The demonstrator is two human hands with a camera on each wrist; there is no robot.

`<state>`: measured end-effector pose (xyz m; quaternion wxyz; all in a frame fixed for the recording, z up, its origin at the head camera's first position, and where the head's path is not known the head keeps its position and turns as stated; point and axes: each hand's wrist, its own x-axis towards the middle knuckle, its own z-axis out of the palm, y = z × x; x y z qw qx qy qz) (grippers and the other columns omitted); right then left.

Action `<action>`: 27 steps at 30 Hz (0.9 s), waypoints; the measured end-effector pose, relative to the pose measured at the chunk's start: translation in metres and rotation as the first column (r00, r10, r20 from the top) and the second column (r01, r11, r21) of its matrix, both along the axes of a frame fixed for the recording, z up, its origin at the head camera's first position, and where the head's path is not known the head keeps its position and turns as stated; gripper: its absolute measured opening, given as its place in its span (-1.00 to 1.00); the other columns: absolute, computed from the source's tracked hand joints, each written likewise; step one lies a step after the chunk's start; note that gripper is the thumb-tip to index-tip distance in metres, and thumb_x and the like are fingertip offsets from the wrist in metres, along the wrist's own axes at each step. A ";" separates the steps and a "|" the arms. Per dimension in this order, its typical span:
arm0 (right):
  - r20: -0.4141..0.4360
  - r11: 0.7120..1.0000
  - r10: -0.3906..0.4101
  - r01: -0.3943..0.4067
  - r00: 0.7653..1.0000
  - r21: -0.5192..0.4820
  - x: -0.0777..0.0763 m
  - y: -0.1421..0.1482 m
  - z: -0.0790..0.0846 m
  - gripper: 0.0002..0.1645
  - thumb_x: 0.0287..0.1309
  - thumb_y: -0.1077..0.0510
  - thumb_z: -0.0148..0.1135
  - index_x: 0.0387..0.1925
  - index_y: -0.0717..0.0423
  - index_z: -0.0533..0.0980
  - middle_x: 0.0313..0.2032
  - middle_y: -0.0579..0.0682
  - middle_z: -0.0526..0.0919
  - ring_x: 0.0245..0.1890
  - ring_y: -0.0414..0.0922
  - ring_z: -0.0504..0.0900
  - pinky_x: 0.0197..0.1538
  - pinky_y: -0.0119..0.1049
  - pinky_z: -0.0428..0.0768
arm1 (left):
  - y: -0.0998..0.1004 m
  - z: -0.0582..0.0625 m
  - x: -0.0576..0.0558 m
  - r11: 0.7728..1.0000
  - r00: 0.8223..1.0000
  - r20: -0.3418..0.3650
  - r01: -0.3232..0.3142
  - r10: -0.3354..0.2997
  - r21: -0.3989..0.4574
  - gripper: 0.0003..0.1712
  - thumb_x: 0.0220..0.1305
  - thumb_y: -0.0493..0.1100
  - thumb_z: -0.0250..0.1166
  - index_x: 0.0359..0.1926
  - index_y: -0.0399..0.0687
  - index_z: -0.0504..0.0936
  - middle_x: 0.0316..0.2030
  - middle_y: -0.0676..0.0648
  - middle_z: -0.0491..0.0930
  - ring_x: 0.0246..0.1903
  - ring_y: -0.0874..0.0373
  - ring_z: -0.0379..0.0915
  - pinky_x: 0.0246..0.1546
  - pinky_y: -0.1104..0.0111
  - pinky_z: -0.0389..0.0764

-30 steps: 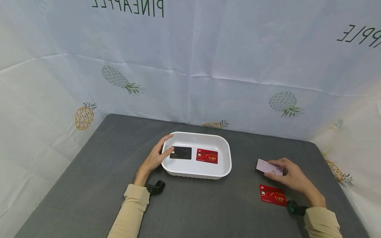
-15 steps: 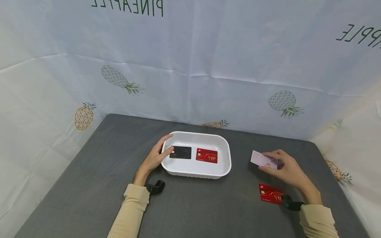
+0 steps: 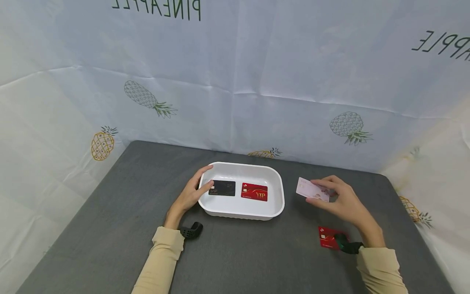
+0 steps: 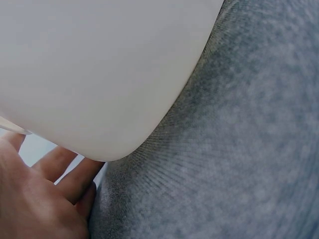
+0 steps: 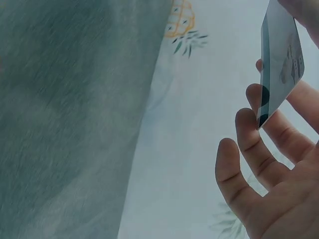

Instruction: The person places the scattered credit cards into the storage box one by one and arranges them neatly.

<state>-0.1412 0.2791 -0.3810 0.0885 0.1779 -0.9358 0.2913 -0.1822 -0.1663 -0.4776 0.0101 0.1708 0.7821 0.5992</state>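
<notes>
right hand (image 3: 343, 202) pinches a thin pale card (image 3: 312, 190) above the grey felt table (image 3: 110, 228), just right of the smooth white rounded tray (image 3: 280, 196). left hand (image 3: 191, 192) grips the tray's left rim, thumb curled inside.

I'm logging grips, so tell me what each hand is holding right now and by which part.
The right hand pinches a pale card by its right end. The left hand grips the white tray at its left rim.
</notes>
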 end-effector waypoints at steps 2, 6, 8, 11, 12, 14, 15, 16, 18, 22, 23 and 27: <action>-0.005 1.000 0.016 -0.016 1.000 -0.015 -0.001 -0.005 0.002 -0.39 -0.08 0.09 0.66 0.06 0.16 0.69 -0.14 -0.03 0.60 -0.27 -0.32 0.40 -0.30 -0.40 0.42 | 0.000 0.000 0.000 1.000 1.000 -0.005 -0.002 0.002 -0.003 -0.32 0.50 -0.17 0.15 0.56 -0.05 0.20 0.54 -0.29 0.15 0.39 -0.25 0.29 0.29 -0.01 0.40; -0.012 0.999 0.039 -0.039 0.999 -0.026 -0.003 -0.015 0.003 -0.39 -0.08 0.08 0.67 0.07 0.15 0.70 -0.12 -0.02 0.60 -0.25 -0.30 0.41 -0.29 -0.36 0.43 | 0.000 0.001 0.000 1.000 1.000 -0.009 0.002 -0.002 0.001 -0.32 0.50 -0.17 0.14 0.56 -0.06 0.20 0.56 -0.28 0.11 0.45 -0.28 0.20 0.35 -0.17 0.30; -0.010 0.999 0.039 -0.039 0.999 -0.024 -0.004 -0.019 0.004 -0.38 -0.08 0.08 0.67 0.07 0.14 0.70 -0.11 -0.03 0.60 -0.23 -0.30 0.41 -0.28 -0.34 0.44 | 0.001 0.002 0.000 1.000 1.000 -0.006 0.006 -0.006 0.005 -0.31 0.50 -0.17 0.14 0.56 -0.06 0.19 0.57 -0.28 0.10 0.47 -0.28 0.18 0.36 -0.21 0.27; -0.014 0.999 0.043 -0.044 0.999 -0.022 -0.006 -0.024 0.003 -0.36 -0.10 0.08 0.68 0.08 0.13 0.69 -0.10 -0.04 0.60 -0.21 -0.29 0.42 -0.26 -0.36 0.45 | 0.001 0.002 0.000 1.000 1.000 -0.001 0.009 -0.009 0.011 -0.31 0.50 -0.17 0.15 0.56 -0.06 0.19 0.57 -0.28 0.10 0.46 -0.29 0.19 0.35 -0.22 0.28; -0.013 0.999 0.046 -0.046 0.999 -0.024 -0.006 -0.027 0.004 -0.36 -0.10 0.09 0.68 0.09 0.13 0.69 -0.10 -0.04 0.60 -0.21 -0.28 0.42 -0.25 -0.37 0.45 | 0.001 0.002 0.000 1.000 1.000 -0.001 0.009 -0.009 0.009 -0.31 0.50 -0.16 0.15 0.56 -0.06 0.19 0.57 -0.28 0.10 0.45 -0.29 0.20 0.35 -0.21 0.29; -0.012 0.998 0.056 -0.056 0.998 -0.031 -0.006 -0.032 0.005 -0.36 -0.10 0.08 0.68 0.09 0.12 0.69 -0.09 -0.05 0.61 -0.20 -0.28 0.43 -0.24 -0.38 0.46 | 0.001 0.002 0.000 1.000 1.000 -0.001 0.011 -0.011 0.009 -0.31 0.50 -0.17 0.15 0.56 -0.06 0.19 0.56 -0.29 0.11 0.43 -0.29 0.24 0.33 -0.19 0.31; -0.011 0.998 0.060 -0.061 0.998 -0.033 -0.006 -0.035 0.005 -0.36 -0.09 0.07 0.67 0.09 0.10 0.69 -0.09 -0.06 0.61 -0.20 -0.27 0.44 -0.23 -0.37 0.47 | 0.001 0.002 0.000 1.000 1.000 0.000 0.011 -0.011 0.010 -0.31 0.50 -0.17 0.15 0.56 -0.06 0.19 0.56 -0.29 0.12 0.42 -0.30 0.26 0.31 -0.17 0.33; -0.006 0.997 0.066 -0.066 0.998 -0.036 -0.005 -0.038 0.005 -0.37 -0.08 0.06 0.67 0.09 0.09 0.69 -0.09 -0.05 0.61 -0.19 -0.26 0.45 -0.21 -0.37 0.48 | 0.001 0.002 0.000 1.000 1.000 -0.001 0.011 -0.011 0.009 -0.31 0.50 -0.17 0.15 0.56 -0.06 0.19 0.55 -0.30 0.12 0.40 -0.30 0.28 0.30 -0.16 0.35; 0.010 0.996 0.077 -0.077 0.997 -0.046 -0.005 -0.044 0.007 -0.38 -0.05 0.04 0.66 0.09 0.07 0.69 -0.08 -0.04 0.62 -0.17 -0.24 0.46 -0.19 -0.36 0.50 | 0.001 0.002 0.001 1.000 1.000 -0.001 0.010 -0.010 0.007 -0.31 0.50 -0.17 0.15 0.56 -0.07 0.19 0.54 -0.31 0.13 0.37 -0.30 0.32 0.27 -0.12 0.39; 0.035 0.993 0.100 -0.098 0.994 -0.058 -0.006 -0.055 0.008 -0.39 -0.02 0.00 0.64 0.10 0.06 0.69 -0.08 -0.03 0.63 -0.15 -0.18 0.48 -0.17 -0.38 0.52 | 0.001 0.001 0.001 1.000 1.000 -0.004 0.009 -0.009 0.008 -0.31 0.49 -0.17 0.15 0.56 -0.09 0.20 0.54 -0.32 0.14 0.34 -0.30 0.34 0.26 -0.10 0.40; 0.037 0.993 0.107 -0.104 0.994 -0.061 -0.006 -0.057 0.008 -0.39 -0.02 -0.01 0.64 0.10 0.06 0.69 -0.09 -0.03 0.63 -0.15 -0.18 0.49 -0.17 -0.38 0.52 | 0.001 0.001 0.001 1.000 1.000 -0.005 0.009 -0.009 0.010 -0.31 0.49 -0.17 0.15 0.56 -0.09 0.20 0.54 -0.32 0.14 0.34 -0.30 0.35 0.26 -0.09 0.41; 0.039 0.991 0.122 -0.119 0.992 -0.067 -0.007 -0.067 0.007 -0.39 -0.03 -0.01 0.64 0.10 0.05 0.69 -0.10 -0.05 0.62 -0.15 -0.18 0.48 -0.17 -0.36 0.54 | 0.001 0.001 0.001 1.000 1.000 -0.006 0.009 -0.009 0.011 -0.31 0.49 -0.17 0.15 0.56 -0.09 0.20 0.54 -0.31 0.15 0.33 -0.30 0.35 0.24 -0.06 0.43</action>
